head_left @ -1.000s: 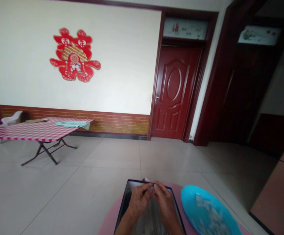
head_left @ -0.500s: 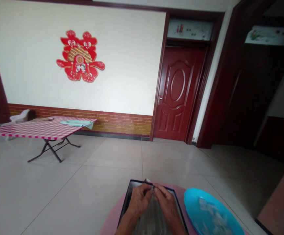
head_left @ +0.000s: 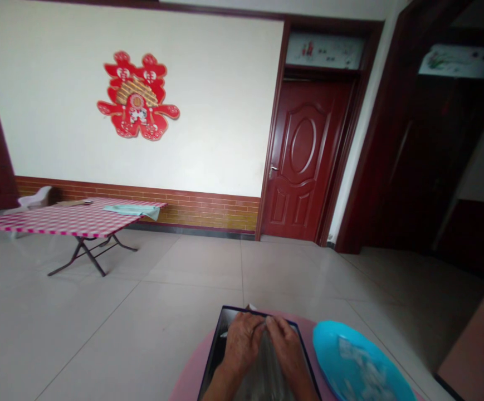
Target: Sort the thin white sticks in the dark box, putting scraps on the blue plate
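At the bottom of the head view my left hand (head_left: 242, 342) and my right hand (head_left: 284, 348) are close together, fingers curled and fingertips meeting over a dark rectangular tray (head_left: 217, 348). They pinch something small that I cannot make out. The tray holds a shiny grey mass and rests on a round pink table (head_left: 189, 376). A blue plate (head_left: 329, 345) with pale pieces on it sits just right of the tray.
A folding table with a red checked cloth (head_left: 58, 220) stands at the left on the tiled floor (head_left: 175, 289). A closed dark red door (head_left: 304, 161) is in the far wall. A brown surface (head_left: 479, 356) shows at the right edge.
The view shifted slightly to the left between one second ago and half a second ago. My hands stayed together over the tray and sank a little, with the fingertips lower than before.
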`<state>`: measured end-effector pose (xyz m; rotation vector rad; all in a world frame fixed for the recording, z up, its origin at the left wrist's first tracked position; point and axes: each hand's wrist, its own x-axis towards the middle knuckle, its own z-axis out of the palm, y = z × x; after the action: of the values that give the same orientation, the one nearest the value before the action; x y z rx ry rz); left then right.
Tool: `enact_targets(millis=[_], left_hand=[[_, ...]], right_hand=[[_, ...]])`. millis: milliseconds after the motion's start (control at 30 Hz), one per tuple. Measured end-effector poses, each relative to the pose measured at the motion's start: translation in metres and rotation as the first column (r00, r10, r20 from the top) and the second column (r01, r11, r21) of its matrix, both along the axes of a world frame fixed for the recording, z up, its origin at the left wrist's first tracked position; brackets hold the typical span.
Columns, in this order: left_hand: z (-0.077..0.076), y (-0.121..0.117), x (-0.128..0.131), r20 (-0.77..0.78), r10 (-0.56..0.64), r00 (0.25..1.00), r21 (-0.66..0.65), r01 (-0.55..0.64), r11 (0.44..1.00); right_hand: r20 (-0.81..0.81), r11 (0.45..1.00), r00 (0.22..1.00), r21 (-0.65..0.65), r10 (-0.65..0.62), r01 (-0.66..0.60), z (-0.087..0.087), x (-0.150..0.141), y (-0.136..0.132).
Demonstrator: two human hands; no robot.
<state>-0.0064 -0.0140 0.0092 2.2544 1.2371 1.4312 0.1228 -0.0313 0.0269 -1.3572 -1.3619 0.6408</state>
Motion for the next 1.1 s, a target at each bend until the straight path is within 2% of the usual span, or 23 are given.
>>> enact_targets(millis=[133,433,633,800,967,1100], left_hand=[[0.004,-0.005,0.001,-0.028,-0.037,0.999,0.000,0.037,0.999],[-0.005,0.001,-0.001,-0.032,0.043,0.999,-0.030,-0.043,0.999],[-0.007,-0.001,0.000,-0.116,0.032,0.993,-0.033,-0.036,0.999],[-0.008,0.001,0.000,-0.110,0.051,0.993,-0.049,-0.056,0.997],[-0.009,0.002,-0.001,-0.113,0.072,0.991,-0.027,-0.075,0.997],[-0.012,0.001,0.000,-0.127,0.053,0.990,-0.021,-0.056,0.998]], right_hand=[[0.165,0.998,0.985,0.030,-0.053,0.049,-0.013,0.004,0.006],[0.153,0.998,0.988,0.054,0.012,-0.020,-0.013,0.003,0.004],[0.300,0.994,0.951,0.096,-0.076,0.049,-0.020,0.004,0.006],[0.266,0.997,0.962,0.058,-0.068,0.055,-0.022,0.007,0.009],[0.244,0.997,0.970,0.073,-0.006,-0.012,-0.021,0.007,0.008],[0.313,0.991,0.947,0.129,-0.077,0.038,-0.024,0.006,0.010]])
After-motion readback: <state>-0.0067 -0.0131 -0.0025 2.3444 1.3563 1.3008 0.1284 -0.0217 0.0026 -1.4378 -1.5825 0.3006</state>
